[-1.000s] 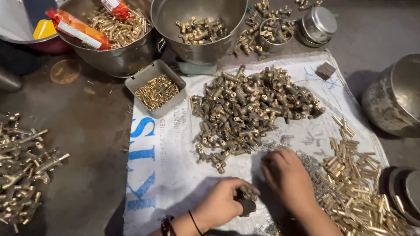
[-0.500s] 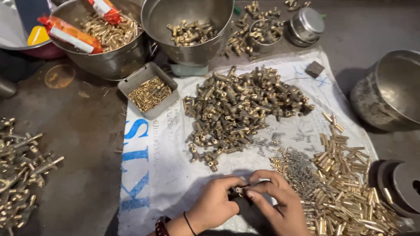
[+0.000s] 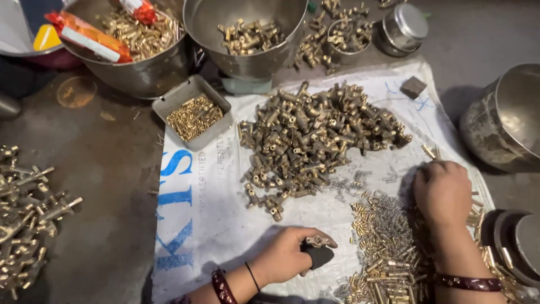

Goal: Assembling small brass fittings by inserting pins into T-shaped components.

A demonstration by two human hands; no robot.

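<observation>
My left hand (image 3: 287, 256) rests on the white sack cloth (image 3: 208, 225) near the front edge, gripping a small black holder with a brass fitting (image 3: 318, 242) seated on top. My right hand (image 3: 444, 191) reaches out to the right over the spread of small brass pins (image 3: 388, 253), fingers curled down onto the pieces; what it pinches is hidden. A large heap of brass fittings (image 3: 315, 135) lies in the middle of the cloth, beyond both hands.
A small grey tray of tiny brass parts (image 3: 194, 115) sits at the cloth's left corner. Steel bowls (image 3: 247, 34) with brass pieces stand at the back, another steel bowl (image 3: 506, 118) at right. Assembled brass parts (image 3: 25, 214) lie on the floor at left.
My hands were together over the holder; now my right hand has moved away right to the pin pile, while my left hand stays holding the black holder.
</observation>
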